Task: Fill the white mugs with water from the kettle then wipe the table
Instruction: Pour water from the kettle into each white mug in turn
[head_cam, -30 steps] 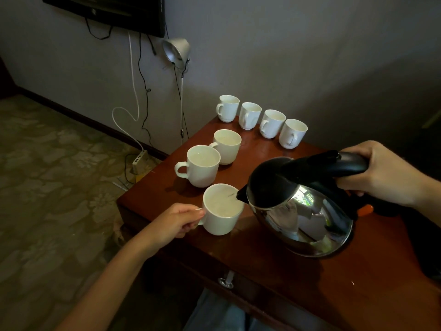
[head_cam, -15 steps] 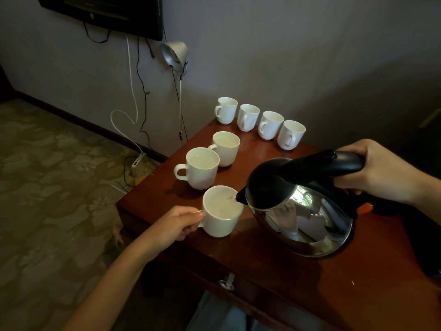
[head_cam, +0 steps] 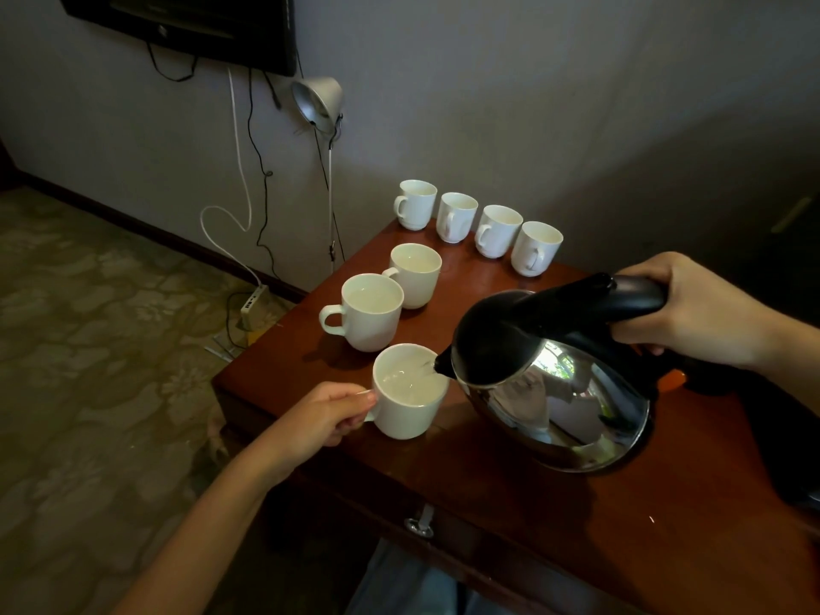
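Kettle (head_cam: 554,392) is the biggest thing on your dark red wood worktop (head_cam: 621,526): shiny steel belly, black top, tipped forward and to your left so the spout hangs right over the rim of the nearest mug (head_cam: 408,421). Water is running out of the spout into that mug, and it looks well over half full. I honestly can't tell if the kettle's base is touching the wood or just off it. Your right hand (head_cam: 692,312) is wrapped round the black handle on top, fingers curled under it. Your left hand (head_cam: 324,415) has the nearest mug by its handle, thumb on top and fingers tucked in, with the mug standing near the front left corner. Just behind it sits the middle mug (head_cam: 370,324), and behind that the third mug (head_cam: 415,279), nearly touching each other, handles pointing left, and both look filled close to the rim. Further back, four mugs (head_cam: 497,233) stand in a tight row along the wall edge, and I can't make out what's inside them. Off the worktop, a grey clip lamp (head_cam: 317,99) hangs by the wall, a white power strip (head_cam: 253,304) lies on the patterned floor, and a small metal drawer pull (head_cam: 419,523) hangs under the front edge.
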{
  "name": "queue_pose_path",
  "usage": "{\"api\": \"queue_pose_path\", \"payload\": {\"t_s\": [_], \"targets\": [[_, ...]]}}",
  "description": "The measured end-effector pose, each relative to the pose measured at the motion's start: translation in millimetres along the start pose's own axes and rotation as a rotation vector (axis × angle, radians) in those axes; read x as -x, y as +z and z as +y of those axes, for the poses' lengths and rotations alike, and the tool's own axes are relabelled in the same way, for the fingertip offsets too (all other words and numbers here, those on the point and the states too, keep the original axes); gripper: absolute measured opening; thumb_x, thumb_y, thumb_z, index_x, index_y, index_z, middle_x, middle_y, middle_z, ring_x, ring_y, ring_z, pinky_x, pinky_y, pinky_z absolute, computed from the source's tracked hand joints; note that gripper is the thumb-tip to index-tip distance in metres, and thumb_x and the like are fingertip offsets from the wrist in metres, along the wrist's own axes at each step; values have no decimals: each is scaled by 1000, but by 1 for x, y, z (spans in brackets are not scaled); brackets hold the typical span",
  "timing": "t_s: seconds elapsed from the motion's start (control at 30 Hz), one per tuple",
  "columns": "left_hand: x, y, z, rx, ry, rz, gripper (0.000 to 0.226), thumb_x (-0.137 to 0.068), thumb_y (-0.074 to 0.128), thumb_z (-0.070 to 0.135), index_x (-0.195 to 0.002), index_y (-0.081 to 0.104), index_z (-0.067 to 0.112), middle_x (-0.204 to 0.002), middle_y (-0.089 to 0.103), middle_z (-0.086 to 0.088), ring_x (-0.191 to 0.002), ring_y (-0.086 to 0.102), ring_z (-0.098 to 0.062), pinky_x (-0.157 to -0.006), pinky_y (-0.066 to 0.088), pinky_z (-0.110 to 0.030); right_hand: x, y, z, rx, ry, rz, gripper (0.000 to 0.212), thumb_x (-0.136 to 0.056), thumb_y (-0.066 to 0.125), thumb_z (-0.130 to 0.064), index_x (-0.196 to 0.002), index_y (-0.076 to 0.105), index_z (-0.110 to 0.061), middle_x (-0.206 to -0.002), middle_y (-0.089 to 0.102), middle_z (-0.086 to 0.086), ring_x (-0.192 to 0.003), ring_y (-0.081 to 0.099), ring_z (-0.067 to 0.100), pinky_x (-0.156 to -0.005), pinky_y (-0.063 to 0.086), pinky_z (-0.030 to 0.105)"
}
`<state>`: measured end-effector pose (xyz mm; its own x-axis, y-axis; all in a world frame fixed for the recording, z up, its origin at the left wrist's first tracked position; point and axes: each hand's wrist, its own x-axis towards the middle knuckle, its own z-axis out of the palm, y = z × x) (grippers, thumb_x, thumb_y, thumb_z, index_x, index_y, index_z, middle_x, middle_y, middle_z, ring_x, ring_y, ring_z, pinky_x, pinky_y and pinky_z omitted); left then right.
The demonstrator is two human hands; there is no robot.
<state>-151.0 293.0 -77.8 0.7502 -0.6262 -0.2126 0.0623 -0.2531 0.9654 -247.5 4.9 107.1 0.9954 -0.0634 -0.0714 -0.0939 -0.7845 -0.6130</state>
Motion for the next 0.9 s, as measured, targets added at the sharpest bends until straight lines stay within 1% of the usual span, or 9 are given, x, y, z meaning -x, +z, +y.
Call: {"api": "queue_pose_path", "payload": {"t_s": [0.17,0.33,0.5,0.63,0.7,0.83,0.9], "targets": [[0,0,-1,1,5,-6,38,-96,45,25,-60,41,15,-51,34,8,-47,29,-6,-50,22,-22,0,0,-1,-3,-8,-12,5,-73,65,6,-73,64,2,-56,61,7,-42,52,11,-42,41,17],[0,1,0,-8,7,8,37,-97,44,24,-60,42,14,-50,36,10,-45,31,-2,-49,23,-19,-2,1,1,4,-18,29,12,-70,65,11,-63,59,2,-49,55,8,-38,48,12,-40,37,18],[0,0,-1,-6,7,4,39,-96,44,24,-59,42,15,-49,36,10,-45,30,-3,-49,23,-19,-1,0,3,-3,-8,18,7,-71,65,9,-68,61,5,-51,56,9,-40,49,14,-42,38,19],[0,1,0,2,10,6,38,-96,44,24,-60,41,14,-50,36,9,-46,30,-4,-50,22,-21,1,1,2,-18,0,24,5,-72,65,10,-71,62,6,-52,58,8,-40,50,11,-40,39,17],[0,1,0,5,9,8,38,-96,44,24,-60,41,14,-50,35,9,-46,30,-4,-50,22,-22,2,2,2,-29,6,26,6,-72,65,10,-71,62,6,-52,58,7,-39,50,11,-40,39,17],[-1,1,-1,9,9,3,38,-96,45,24,-59,41,15,-50,35,9,-45,29,-4,-49,22,-21,3,4,5,-46,7,39,16,-71,64,13,-66,62,-2,-48,58,6,-37,49,8,-38,38,15],[-1,1,-2,9,10,6,39,-96,45,24,-58,41,15,-51,35,9,-46,29,-4,-49,22,-21,4,5,6,-55,9,45,14,-71,64,12,-68,64,-2,-49,57,7,-37,48,10,-38,38,15]]}}
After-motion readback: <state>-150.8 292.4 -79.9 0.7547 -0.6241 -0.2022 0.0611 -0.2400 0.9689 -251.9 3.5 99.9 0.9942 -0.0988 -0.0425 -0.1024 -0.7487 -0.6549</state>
